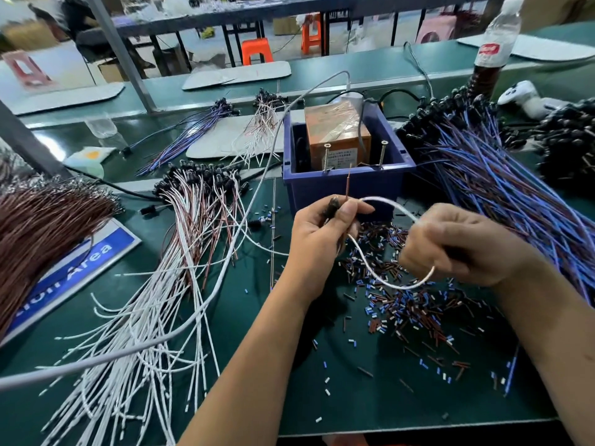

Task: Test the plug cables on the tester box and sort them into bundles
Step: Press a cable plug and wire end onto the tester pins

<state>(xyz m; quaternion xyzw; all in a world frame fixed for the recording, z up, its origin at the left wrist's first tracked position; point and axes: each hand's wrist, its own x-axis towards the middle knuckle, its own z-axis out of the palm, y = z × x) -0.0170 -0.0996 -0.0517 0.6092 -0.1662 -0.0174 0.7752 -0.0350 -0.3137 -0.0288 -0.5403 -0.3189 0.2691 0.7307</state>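
Over green mat [322,397], white wire [380,280] loops between both hands' fingers [349,209].

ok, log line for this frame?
left hand: grips plug, brown wire up | right hand: holds white wire loop | tester box: untouched

White-brown cable [380,201] looped before tester box [338,140]

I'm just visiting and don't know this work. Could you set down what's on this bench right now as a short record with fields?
Left hand: left hand pinches the black plug end of a cable, its thin brown wire pointing up.
Right hand: right hand grips the looping white wire.
Tester: orange tester box inside a blue plastic bin, two screws standing on it.
Left of bin: bundle of white-and-brown plug cables.
Right of bin: pile of blue-and-brown plug cables.
Mat: green mat strewn with small cut insulation bits.
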